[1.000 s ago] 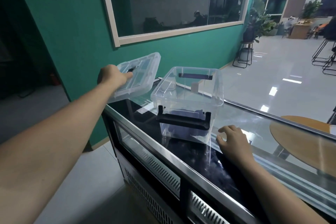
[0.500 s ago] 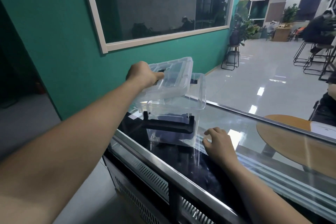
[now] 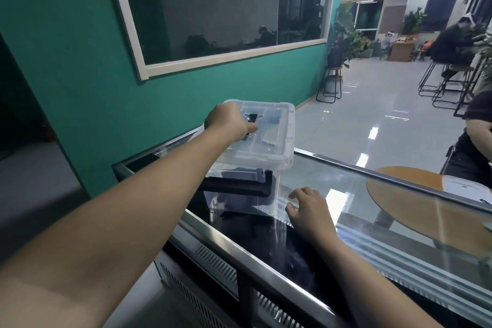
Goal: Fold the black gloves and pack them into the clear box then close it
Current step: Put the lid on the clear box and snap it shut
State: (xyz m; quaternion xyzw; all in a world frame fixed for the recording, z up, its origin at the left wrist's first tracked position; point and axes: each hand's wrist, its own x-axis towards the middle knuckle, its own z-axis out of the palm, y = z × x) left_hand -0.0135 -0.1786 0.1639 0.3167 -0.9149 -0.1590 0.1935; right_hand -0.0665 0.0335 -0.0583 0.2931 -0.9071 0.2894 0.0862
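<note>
The clear box (image 3: 269, 204) stands on the glass counter top (image 3: 346, 194). Dark folded gloves (image 3: 239, 201) show through its walls at the bottom. A black handle (image 3: 239, 188) hangs across its front. The clear lid (image 3: 269, 133) lies over the box's top. My left hand (image 3: 230, 121) grips the lid at its near left side, fingers curled over its black latch. My right hand (image 3: 308, 208) rests on the counter just right of the box, fingers spread and lightly bent, holding nothing.
The counter is a display case with a steel front edge (image 3: 239, 255) and vents below. A green wall (image 3: 66, 66) with a window rises behind. A round wooden table (image 3: 415, 194) and a seated person (image 3: 476, 141) are at the right.
My left hand has carried the lid from the left of the box over onto its top. My right hand has stayed on the counter beside the box.
</note>
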